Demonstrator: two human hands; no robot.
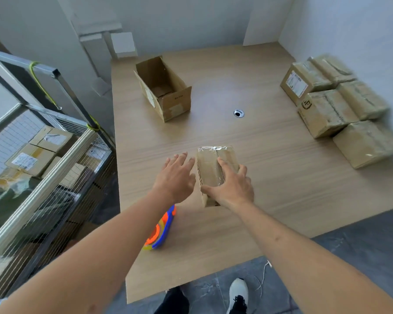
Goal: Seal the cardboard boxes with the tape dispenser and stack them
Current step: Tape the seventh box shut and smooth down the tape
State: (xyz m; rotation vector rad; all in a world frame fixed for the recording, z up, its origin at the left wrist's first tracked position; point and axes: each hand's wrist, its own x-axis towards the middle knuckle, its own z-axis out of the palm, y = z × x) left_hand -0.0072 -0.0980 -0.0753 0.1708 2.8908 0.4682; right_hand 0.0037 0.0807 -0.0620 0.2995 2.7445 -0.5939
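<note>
A small brown cardboard box (pixel 214 168), glossy with clear tape, sits near the wooden table's (pixel 270 177) front edge. The right hand (pixel 233 188) rests spread on top; the left hand (pixel 176 175) hovers alongside, fingers wide. It looks light, stiff and slippery; gripping opposite sides seems safest.

Tape dispenser (pixel 160 230): upper part hidden under the left forearm; only orange, blue and yellow side shows. Small sealed box (pixel 210 168): near end covered by the right hand (pixel 233 188). Sealed boxes (pixel 340 107) at far right: motion-blurred, labels unreadable, outermost ones smeared toward the frame edge. Boxes in the wire cage (pixel 35 155): partly masked by mesh, print illegible.
</note>
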